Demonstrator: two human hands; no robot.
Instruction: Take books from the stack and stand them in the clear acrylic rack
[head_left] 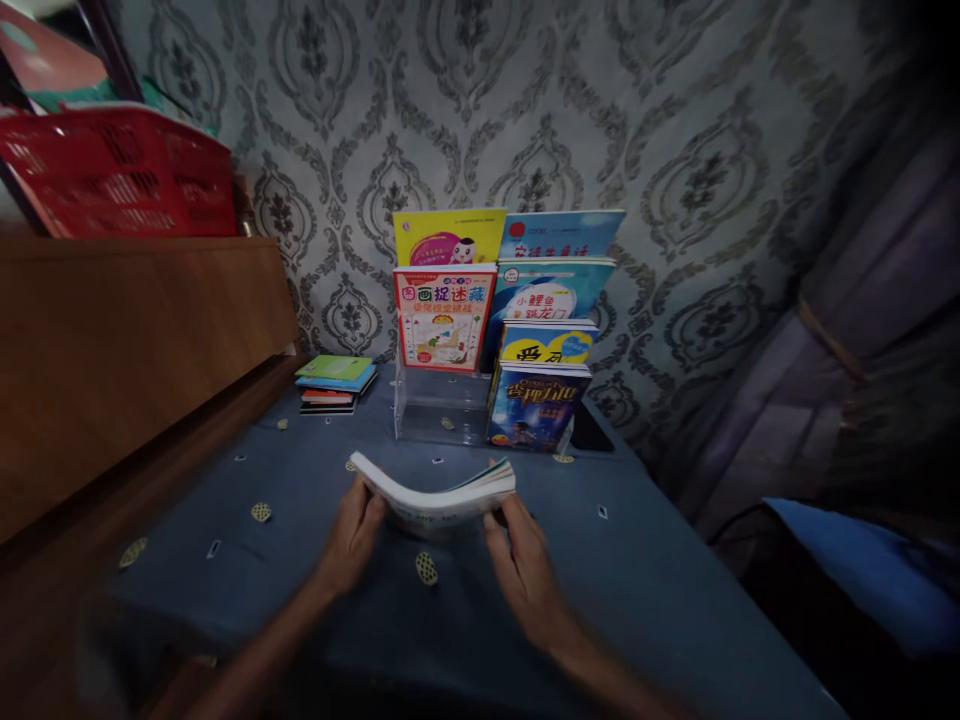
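Note:
Between my two hands is a thick paperback book point(435, 505), bowed downward in the middle, its white page edges facing up. My left hand point(352, 530) grips its left end, thumb on the near cover. At the right end, my right hand point(525, 560) holds it the same way; some pages fan apart there. The book is above the near part of the table. Beyond it stands a clear acrylic book rack point(442, 405). A red picture book point(446, 320) and a yellow book point(450, 235) fill its left column; a dark blue book point(536, 405) fronts several blue ones on the right.
A small stack of thin books point(335, 383) lies on the blue tablecloth point(300, 540) left of the rack. A black flat object point(592, 430) lies right of it. A wooden cabinet point(135, 350) with a red basket point(120, 170) borders the left; a curtain point(832, 310) hangs right.

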